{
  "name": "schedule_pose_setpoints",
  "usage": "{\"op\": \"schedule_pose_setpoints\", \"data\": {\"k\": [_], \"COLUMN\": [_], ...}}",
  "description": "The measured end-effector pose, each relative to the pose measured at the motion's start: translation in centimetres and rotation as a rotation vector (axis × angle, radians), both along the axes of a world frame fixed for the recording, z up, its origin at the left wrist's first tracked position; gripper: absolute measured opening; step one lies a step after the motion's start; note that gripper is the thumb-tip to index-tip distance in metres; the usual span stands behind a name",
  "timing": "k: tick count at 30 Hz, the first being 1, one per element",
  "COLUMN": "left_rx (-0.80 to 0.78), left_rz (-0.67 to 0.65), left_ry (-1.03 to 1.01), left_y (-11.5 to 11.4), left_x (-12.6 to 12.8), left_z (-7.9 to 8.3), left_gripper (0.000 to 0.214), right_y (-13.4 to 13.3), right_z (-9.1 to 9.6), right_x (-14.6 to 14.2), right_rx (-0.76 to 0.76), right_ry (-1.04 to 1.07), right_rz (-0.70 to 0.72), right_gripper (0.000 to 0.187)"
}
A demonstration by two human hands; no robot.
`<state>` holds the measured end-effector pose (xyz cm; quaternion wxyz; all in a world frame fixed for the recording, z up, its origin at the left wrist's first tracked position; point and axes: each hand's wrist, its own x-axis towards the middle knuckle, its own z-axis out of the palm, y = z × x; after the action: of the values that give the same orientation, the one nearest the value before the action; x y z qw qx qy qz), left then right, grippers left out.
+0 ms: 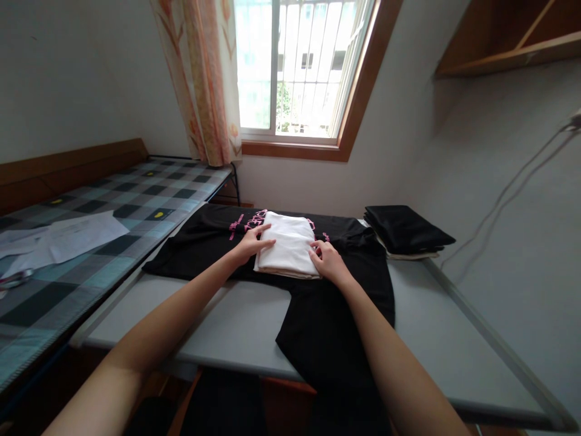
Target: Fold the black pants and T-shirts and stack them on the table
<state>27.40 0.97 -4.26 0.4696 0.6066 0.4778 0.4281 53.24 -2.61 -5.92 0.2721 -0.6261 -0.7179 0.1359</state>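
A folded white cloth bundle [289,242], with a beige layer showing at its lower edge, lies on a spread-out black garment [336,309] with pink print. My left hand [251,243] rests against the bundle's left side, thumb and forefinger spread apart on its top. At the right side, my right hand [327,260] touches the edge with bent, parted fingers. What the hidden fingers do beneath the edges I cannot tell. The black garment covers much of the grey table [236,318], and a part of it drapes over the front edge toward me.
A stack of folded black cloth [406,229] stands at the table's right back, near the wall. To the left, a bed with a checked cover [181,184] carries loose papers [72,236]. A window, a curtain [213,91] and a wall shelf [512,57] lie beyond; cables hang right.
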Motion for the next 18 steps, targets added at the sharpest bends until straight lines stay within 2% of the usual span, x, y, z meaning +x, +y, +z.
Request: {"op": "schedule_pose_setpoints", "data": {"k": [3,5,7,9,11,14,16,18], "left_rx": [-0.054,-0.091,-0.073,0.013,0.191,0.566,0.743,0.85], "left_rz": [0.002,0.01,-0.012,-0.094,-0.162,-0.097,-0.102,-0.173], "left_ry": [-0.097,-0.11,-0.032,0.121,0.334,0.697,0.873,0.992], "left_y": [0.1,0.6,1.3,2.2,2.8,2.9,2.4,1.8], "left_x": [0.9,1.1,1.0,0.8,0.8,1.7,2.7,3.8], "left_z": [0.1,1.2,3.4,6.7,10.4,14.7,15.6,14.4], "left_gripper": [0.081,0.082,0.079,0.075,0.066,0.058,0.058,0.056], "right_y": [0.1,0.1,0.1,0.2,0.3,0.4,0.3,0.2], "right_z": [0.0,0.1,0.2,0.3,0.4,0.4,0.5,0.7], "right_x": [0.2,0.4,0.6,0.8,0.9,1.1,1.2,1.4], "right_rx": [0.011,0.021,0.027,0.03,0.033,0.029,0.032,0.055], "right_ry": [0.022,0.053,0.102,0.153,0.178,0.167,0.155,0.155], "right_rz": [-0.002,-0.005,-0.008,-0.005,0.003,0.004,-0.018,-0.089], "right_gripper": [0.027,0.026,0.026,0.028,0.029,0.029,0.029,0.03]}}
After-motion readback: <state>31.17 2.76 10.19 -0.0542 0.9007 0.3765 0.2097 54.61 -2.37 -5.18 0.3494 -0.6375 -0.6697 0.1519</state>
